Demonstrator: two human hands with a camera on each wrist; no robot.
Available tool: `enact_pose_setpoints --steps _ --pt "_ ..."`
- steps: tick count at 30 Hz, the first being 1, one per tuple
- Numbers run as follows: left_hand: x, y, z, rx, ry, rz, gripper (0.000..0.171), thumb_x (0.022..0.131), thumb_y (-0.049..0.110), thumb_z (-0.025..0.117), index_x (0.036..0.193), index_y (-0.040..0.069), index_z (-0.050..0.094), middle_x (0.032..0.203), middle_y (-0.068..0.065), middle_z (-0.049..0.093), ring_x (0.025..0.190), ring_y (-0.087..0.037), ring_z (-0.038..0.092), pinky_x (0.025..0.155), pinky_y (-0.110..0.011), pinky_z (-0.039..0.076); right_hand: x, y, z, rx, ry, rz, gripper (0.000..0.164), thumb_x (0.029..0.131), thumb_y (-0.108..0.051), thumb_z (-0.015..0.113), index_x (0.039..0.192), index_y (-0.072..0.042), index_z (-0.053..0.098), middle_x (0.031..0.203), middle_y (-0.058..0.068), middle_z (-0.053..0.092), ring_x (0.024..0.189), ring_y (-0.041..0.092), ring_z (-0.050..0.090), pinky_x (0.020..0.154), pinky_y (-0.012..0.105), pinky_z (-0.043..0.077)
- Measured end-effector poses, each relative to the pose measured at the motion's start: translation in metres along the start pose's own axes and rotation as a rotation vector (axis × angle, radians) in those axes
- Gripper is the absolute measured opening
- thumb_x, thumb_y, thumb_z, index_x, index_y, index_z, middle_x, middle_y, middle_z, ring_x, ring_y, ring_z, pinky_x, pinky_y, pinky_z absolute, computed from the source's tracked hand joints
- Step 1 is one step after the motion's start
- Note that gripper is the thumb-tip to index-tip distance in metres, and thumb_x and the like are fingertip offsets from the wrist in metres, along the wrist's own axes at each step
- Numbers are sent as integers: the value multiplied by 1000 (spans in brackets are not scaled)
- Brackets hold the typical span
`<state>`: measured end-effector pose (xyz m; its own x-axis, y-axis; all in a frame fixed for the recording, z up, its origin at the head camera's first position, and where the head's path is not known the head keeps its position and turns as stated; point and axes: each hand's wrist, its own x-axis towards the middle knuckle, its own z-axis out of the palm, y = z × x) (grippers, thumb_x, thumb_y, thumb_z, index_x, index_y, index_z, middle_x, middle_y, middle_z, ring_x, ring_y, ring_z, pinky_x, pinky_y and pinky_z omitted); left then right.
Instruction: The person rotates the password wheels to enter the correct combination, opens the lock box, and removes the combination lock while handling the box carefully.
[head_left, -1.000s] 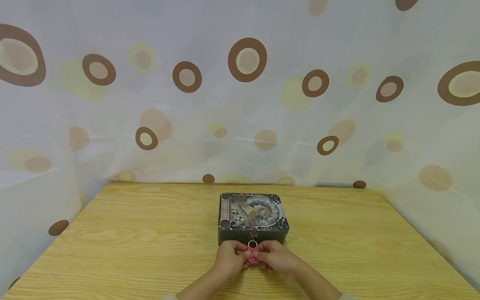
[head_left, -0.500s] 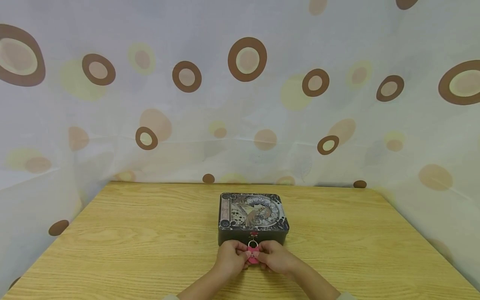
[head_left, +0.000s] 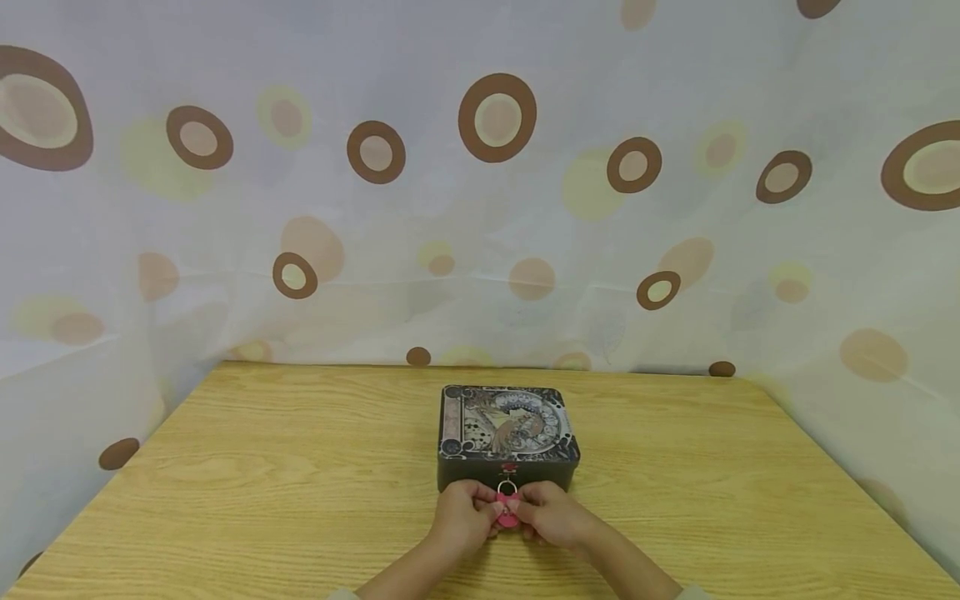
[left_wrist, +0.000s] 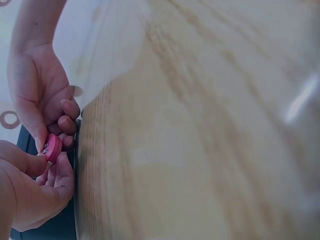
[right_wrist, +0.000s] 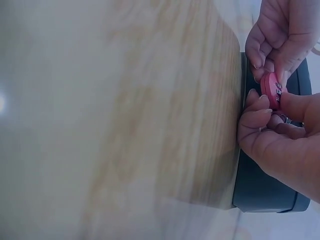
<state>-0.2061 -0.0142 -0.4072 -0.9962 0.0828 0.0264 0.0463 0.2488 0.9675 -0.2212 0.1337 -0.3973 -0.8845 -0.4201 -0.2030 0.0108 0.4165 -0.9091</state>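
Note:
A pink combination padlock (head_left: pixel 507 510) with a silver shackle hangs at the front of a dark tin box (head_left: pixel 508 425) with a printed lid. My left hand (head_left: pixel 462 515) pinches the padlock's left side between thumb and fingers. From the other side my right hand (head_left: pixel 552 515) pinches it too, thumb near the number dials. Those dials show on the padlock (right_wrist: pixel 273 90) in the right wrist view, but their digits are too small to read. The box lid is down, and the shackle sits at the red-marked clasp (head_left: pixel 509 468). Fingertips partly cover the padlock (left_wrist: pixel 52 148) in the left wrist view.
The box stands on a light wooden table (head_left: pixel 300 475) whose surface extends to both sides. Behind and beside the table hangs a pale curtain (head_left: pixel 420 208) with brown and yellow oval spots.
Both hands keep their pinch on the padlock with barely any shift of the fingers. The box stays in place; the head view has shifted very slightly.

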Motion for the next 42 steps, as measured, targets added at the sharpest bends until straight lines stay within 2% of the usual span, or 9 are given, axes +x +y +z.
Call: enact_pose_setpoints --steps 4,10,19,26,42 --pt "0 1 0 -8 -5 -18 4 83 -7 59 80 -10 59 61 -7 58 49 -6 51 47 -22 52 -1 0 -2 35 1 -7 26 96 -9 42 90 14 56 61 -1 45 55 9 41 49 18 34" --pt "-1 1 -1 -14 -3 -5 4 82 -8 59 80 -11 60 61 -8 59 49 -6 52 48 -22 52 -1 1 -4 62 10 20 27 96 -8 40 94 14 56 61 -1 46 55 9 42 49 18 35" --pt "-1 2 -1 -37 -10 -18 5 83 -7 60 81 -11 60 63 -10 60 50 -6 52 49 -24 54 -2 3 -4 75 18 13 25 95 -10 45 97 12 55 64 -2 47 58 9 44 50 17 36" --pt "0 3 -1 -33 -15 -43 5 84 -6 60 82 -11 60 64 -9 60 50 -6 53 50 -24 54 0 4 -5 64 -16 -10 21 91 -9 52 96 10 54 66 -1 48 58 9 43 49 16 36" --pt "0 1 -2 -58 -23 -79 7 84 -5 60 85 -12 61 66 -9 61 52 -5 53 52 -23 55 0 3 -2 47 -15 1 20 91 -8 52 96 11 54 67 -1 48 60 9 44 49 17 37"
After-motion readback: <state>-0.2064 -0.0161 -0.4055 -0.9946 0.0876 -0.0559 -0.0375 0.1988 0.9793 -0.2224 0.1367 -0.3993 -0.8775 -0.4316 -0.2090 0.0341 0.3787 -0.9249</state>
